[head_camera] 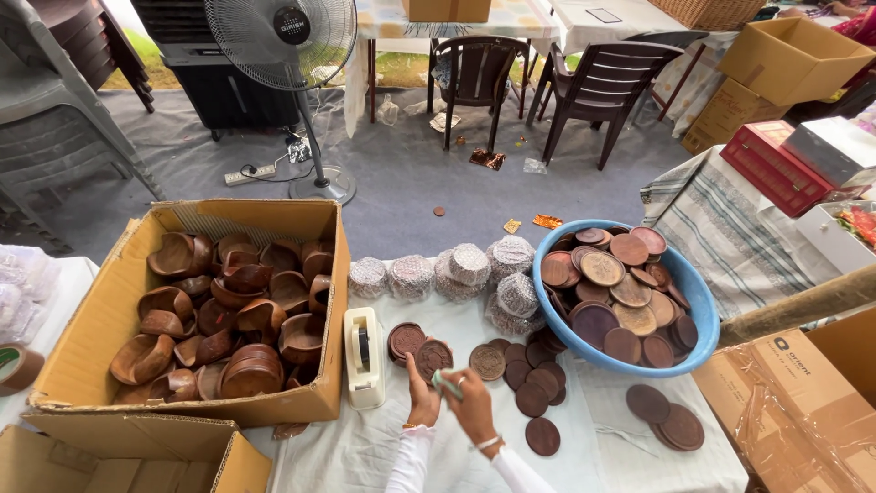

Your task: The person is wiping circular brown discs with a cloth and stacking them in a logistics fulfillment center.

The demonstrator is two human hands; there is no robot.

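Hands meet low at the table's front edge: the left hand (422,399) pinches a round brown lid (433,358), while the right hand (472,408) is clenched on a small pale-green piece (446,382). Just beyond lie loose brown discs (532,399) and a white tape dispenser (364,356). Farther back stand a cardboard box of wooden bowls (219,310), foil-wrapped bundles (465,269) and a blue basin of lids (624,297).

Cardboard box (109,319) of brown wooden bowls (228,310) left of the grip. Blue basin (703,315) of round brown lids up right. Foil-wrapped stacks (456,274) beyond. Pedestal fan (283,41), two brown plastic chairs (547,82) far behind.
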